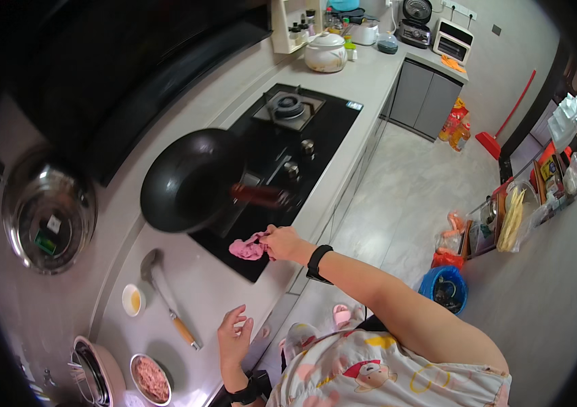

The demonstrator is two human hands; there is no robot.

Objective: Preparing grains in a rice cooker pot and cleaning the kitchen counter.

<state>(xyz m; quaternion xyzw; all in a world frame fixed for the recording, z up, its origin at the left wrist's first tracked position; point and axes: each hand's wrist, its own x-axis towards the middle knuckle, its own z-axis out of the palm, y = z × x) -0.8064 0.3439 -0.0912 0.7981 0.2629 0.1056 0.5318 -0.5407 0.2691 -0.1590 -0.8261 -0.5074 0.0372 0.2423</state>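
My right hand [283, 243] grips a crumpled pink cloth [249, 248] over the front corner of the black glass gas hob [268, 191]. Just beyond it, a black wok [189, 180] sits over the near burner, its reddish-brown handle [258, 195] pointing towards the front of the counter. My left hand [235, 336] is raised by the counter's front edge, fingers apart, with nothing in it. Beside that hand lies a metal ladle [161, 285] with a wooden grip [185, 329]. A bowl of minced meat [151, 379] and a small white bowl with yellow liquid [133, 300] stand nearby.
A steel basin [49, 213] leans against the wall. A pink tub [100, 366] holds bowls at the near left. A lidded pot [325, 53] stands beyond the far burner [288, 106]. On the floor are a blue-lined bin [443, 290] and a red dustpan [489, 145].
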